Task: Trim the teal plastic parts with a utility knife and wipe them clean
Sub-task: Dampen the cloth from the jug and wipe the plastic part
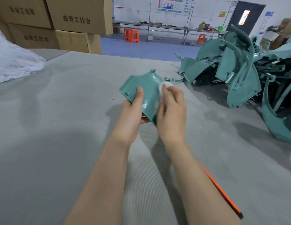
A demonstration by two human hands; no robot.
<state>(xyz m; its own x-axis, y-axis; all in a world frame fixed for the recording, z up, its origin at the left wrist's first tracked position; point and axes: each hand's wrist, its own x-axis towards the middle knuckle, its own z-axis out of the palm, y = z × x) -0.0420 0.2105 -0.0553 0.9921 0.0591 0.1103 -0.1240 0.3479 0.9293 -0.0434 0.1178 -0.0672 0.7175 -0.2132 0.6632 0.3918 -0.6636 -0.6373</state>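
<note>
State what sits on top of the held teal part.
The left hand lays its thumb on the teal part, and the right hand pinches a white pad against its right edge. Its underside is hidden.

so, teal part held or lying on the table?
Held: left hand grips teal part above the table; right hand holds white wipe to it.

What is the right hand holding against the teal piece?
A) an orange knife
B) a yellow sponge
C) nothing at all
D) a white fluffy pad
D: the right hand pinches a white pad against the teal part, which the left hand grips.
</note>
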